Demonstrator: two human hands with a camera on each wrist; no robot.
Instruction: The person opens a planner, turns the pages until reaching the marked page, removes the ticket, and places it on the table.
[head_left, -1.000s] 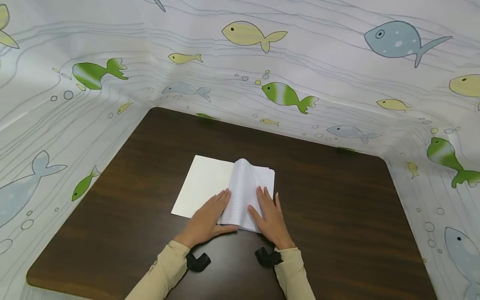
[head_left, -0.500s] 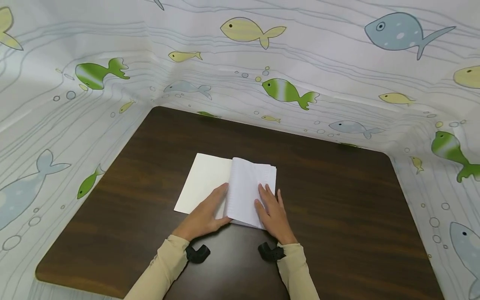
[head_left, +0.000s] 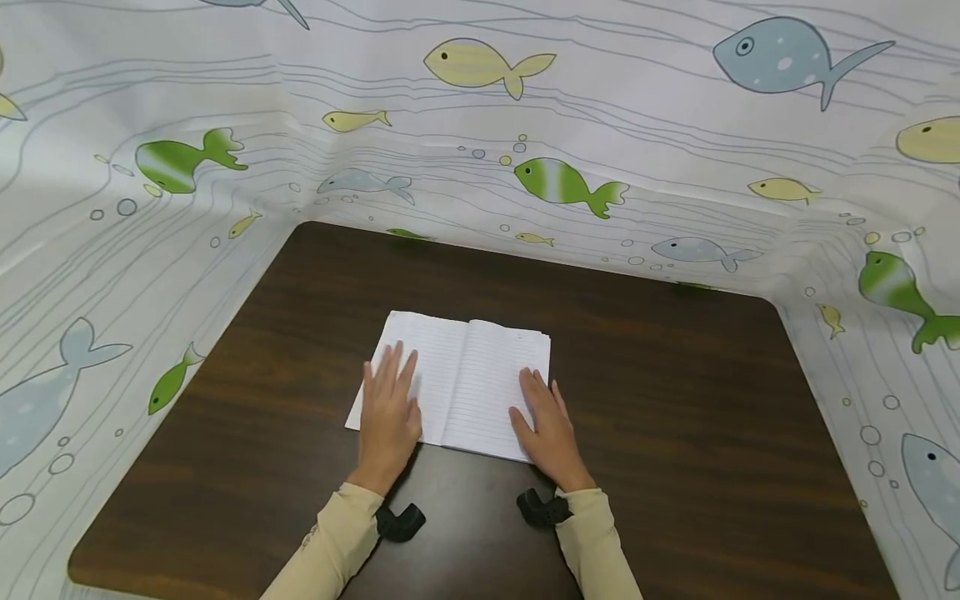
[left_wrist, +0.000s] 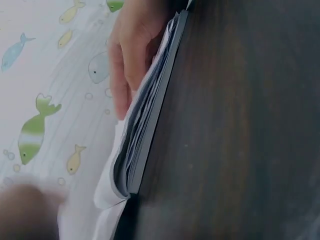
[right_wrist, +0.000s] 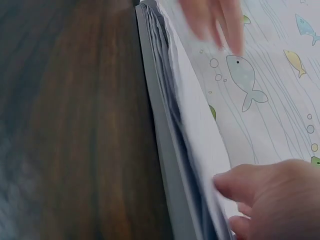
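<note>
A lined notebook lies open on the dark wooden table, both facing pages ruled and nearly flat. Over its left page is my left hand, fingers straight and slightly spread. My right hand rests on the lower right page near the outer edge, its fingers extended and thumb apart. In the left wrist view the page stack shows edge-on, curving down at the fold, and a blurred part of the left hand appears at lower left. The right wrist view shows the right thumb at the page edge.
The brown table extends around the notebook on all sides. A white sheet printed with fish rises along its back, left and right edges. Black wrist devices sit at both cuffs of the beige sleeves.
A page that stood curled up has been turned over to the left and now covers the blank left side. My left hand has moved left across it; the right hand has stayed nearly in place.
</note>
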